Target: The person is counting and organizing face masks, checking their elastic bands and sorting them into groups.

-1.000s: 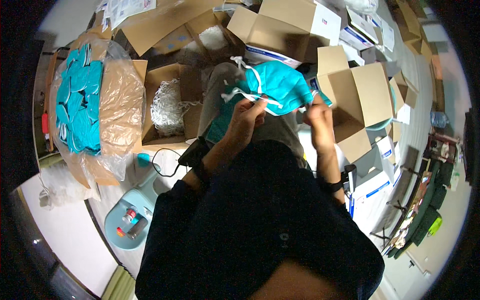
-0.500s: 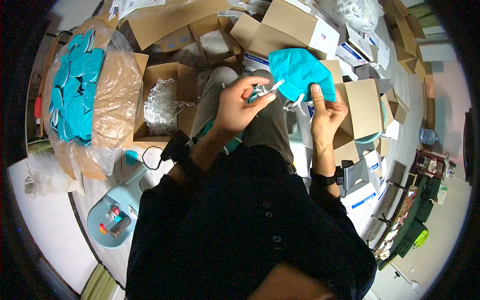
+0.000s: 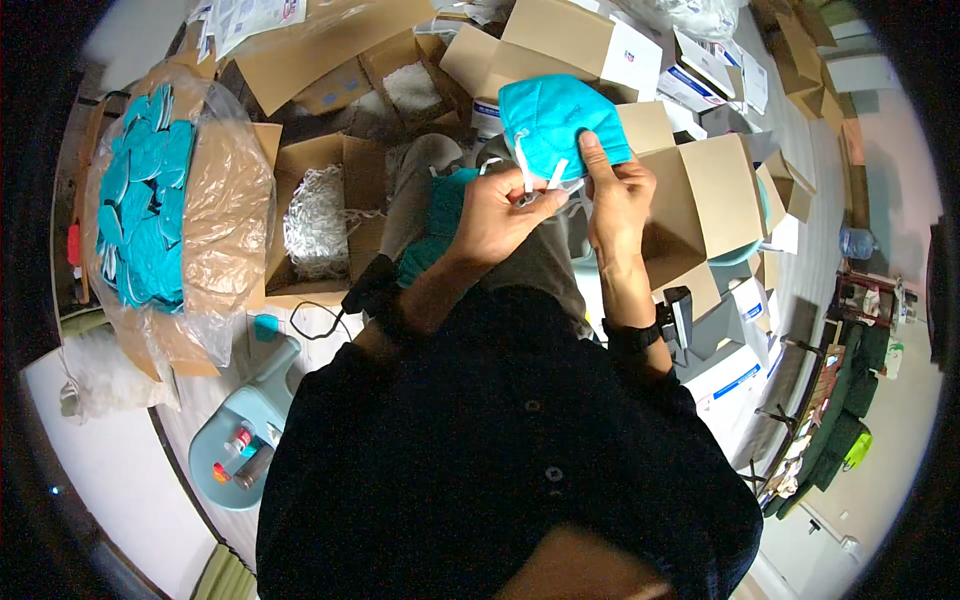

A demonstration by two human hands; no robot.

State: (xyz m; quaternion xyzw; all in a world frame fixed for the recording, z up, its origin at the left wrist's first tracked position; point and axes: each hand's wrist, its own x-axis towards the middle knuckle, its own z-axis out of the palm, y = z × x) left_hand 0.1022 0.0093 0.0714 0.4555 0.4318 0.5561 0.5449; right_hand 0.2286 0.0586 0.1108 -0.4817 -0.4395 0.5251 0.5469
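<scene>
A teal cup-shaped face mask (image 3: 562, 122) is raised in front of me above my lap. My right hand (image 3: 620, 200) grips its right side, with the thumb pressed on the front and the fingers behind. White elastic straps (image 3: 524, 165) hang from the mask's lower edge. At that edge, my left hand (image 3: 500, 215) pinches a strap between thumb and fingertips. More teal masks (image 3: 440, 220) rest on my lap, partly covered by my left forearm. To my left, a plastic-lined carton holds a heap of teal masks (image 3: 145, 205).
A carton of white elastic straps (image 3: 318, 220) stands beyond my left forearm. Open cartons (image 3: 700, 200) crowd the right side and the far side. At lower left, a light blue stool (image 3: 222, 420) carries a bottle (image 3: 240, 437) and small items.
Both hands and the mask have moved left and slightly closer together. My left fingers have come against the mask's lower edge. The view has shifted, showing more masks on my lap.
</scene>
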